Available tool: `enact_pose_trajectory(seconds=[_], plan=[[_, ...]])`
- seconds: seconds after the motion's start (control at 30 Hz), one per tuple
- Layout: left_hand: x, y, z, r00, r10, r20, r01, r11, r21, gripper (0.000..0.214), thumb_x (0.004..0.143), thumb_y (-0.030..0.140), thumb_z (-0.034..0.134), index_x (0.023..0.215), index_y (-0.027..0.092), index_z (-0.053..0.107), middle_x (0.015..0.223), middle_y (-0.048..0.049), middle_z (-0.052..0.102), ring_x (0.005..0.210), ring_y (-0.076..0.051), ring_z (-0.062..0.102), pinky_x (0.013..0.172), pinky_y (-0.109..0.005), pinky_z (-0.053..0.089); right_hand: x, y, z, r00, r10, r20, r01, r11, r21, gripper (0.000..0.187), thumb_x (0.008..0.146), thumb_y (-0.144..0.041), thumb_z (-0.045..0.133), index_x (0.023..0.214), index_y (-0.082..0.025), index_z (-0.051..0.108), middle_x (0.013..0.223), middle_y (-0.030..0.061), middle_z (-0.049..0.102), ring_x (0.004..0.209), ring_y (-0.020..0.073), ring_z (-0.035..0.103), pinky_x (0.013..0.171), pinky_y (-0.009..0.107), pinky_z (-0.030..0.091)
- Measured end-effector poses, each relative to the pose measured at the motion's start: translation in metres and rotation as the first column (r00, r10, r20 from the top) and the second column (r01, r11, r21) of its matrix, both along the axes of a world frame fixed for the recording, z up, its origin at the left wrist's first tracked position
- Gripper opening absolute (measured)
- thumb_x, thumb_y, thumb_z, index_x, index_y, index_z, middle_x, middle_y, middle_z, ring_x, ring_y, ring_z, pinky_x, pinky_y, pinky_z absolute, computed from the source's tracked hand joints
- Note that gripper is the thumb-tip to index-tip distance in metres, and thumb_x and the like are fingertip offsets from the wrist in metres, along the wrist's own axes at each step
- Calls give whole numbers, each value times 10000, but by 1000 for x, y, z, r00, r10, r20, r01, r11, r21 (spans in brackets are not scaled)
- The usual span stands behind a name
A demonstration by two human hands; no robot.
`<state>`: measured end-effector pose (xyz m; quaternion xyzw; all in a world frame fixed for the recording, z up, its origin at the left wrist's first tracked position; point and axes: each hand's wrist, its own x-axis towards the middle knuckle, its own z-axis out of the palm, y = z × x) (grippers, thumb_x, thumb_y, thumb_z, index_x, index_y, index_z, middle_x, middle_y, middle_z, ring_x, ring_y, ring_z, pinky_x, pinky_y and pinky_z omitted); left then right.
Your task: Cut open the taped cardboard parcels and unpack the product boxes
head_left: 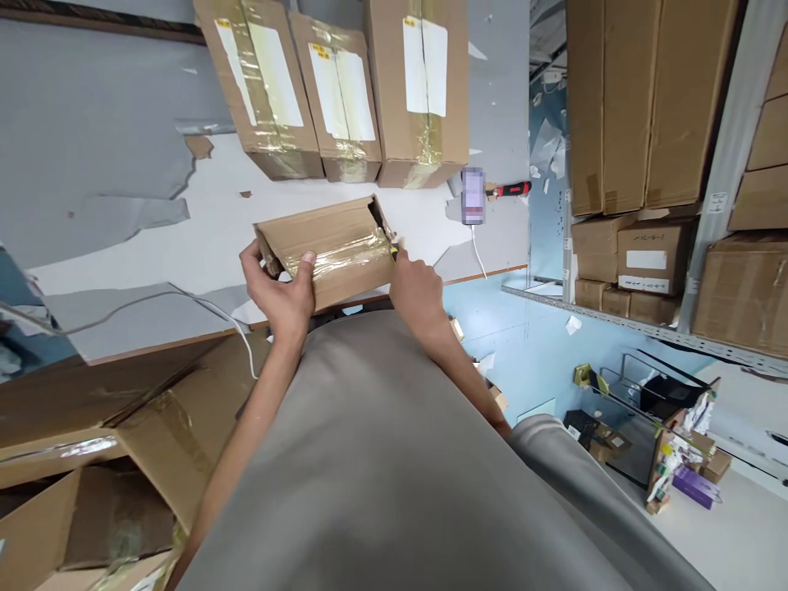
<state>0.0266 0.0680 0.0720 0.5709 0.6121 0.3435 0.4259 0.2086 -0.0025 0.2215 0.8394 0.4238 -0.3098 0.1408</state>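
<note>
A small cardboard box (336,226) with shiny clear tape along its side lies tilted near the table's front edge. My left hand (280,291) grips its left end, thumb on the taped face and fingers round the far corner. At the right end, my right hand (417,287) is closed round a small cutter (395,251), of which only a yellow and black bit shows. The cutter's tip is against the box's right edge, where the cardboard looks torn and a dark gap shows.
Three taped boxes (345,98) with white labels stand at the back of the table (209,176). To the right lie a phone (474,197) on a white cable and a red-black tool (512,190). Large open cartons (172,419) are at lower left; shelves (643,316) of boxes stand right.
</note>
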Motion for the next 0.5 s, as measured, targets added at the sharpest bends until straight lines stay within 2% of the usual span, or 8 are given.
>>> enact_pose_trajectory(seconds=[0.13,0.23,0.3,0.37,0.43,0.5], plan=[[1,-4,3,1000,-11,25,11,1000,-18,725,831,340,911,1466,135,626,1434,-169,728,1310,-293,687,1247,-457,560,4,-19,26,999,-52,-12,51,994,-92,437,1217,-139,460,1592,-118,684,1273,245,867,1197,353,850,1005,425,636],[-2,-5,0,999,-21,48,22,1000,-22,746,852,451,899,1471,145,615,1422,-162,733,1267,-281,708,1193,-433,586,24,-35,35,998,-50,-48,49,999,-17,417,1250,-259,447,1563,-190,713,1229,189,886,1112,351,841,968,394,595],[-5,-3,-3,996,-29,82,30,999,-16,785,845,542,895,1462,147,614,1396,-167,739,1230,-286,728,1152,-436,607,44,-42,24,994,-109,5,108,989,96,464,1268,-308,391,1618,-214,682,1182,159,895,1038,333,833,946,370,568],[-6,-2,-6,995,-32,91,34,999,-21,820,829,620,899,1452,166,620,1377,-162,744,1220,-301,745,1144,-455,621,64,-43,-1,974,-205,93,184,964,193,518,1271,-300,327,1663,-167,638,1178,167,894,1003,302,819,945,347,548],[-8,-2,-8,997,-27,75,29,999,-34,838,820,679,903,1446,196,623,1367,-150,745,1233,-317,755,1159,-474,624,81,-37,-31,959,-257,118,229,951,210,543,1258,-269,307,1666,-80,611,1220,198,884,1011,254,795,945,319,530],[-9,-2,-9,998,-24,60,27,998,-52,863,819,727,905,1452,211,623,1373,-150,744,1252,-327,760,1177,-487,623,91,-29,-55,961,-258,99,236,952,195,557,1246,-267,313,1651,-13,599,1264,219,869,1031,211,767,952,305,519]])
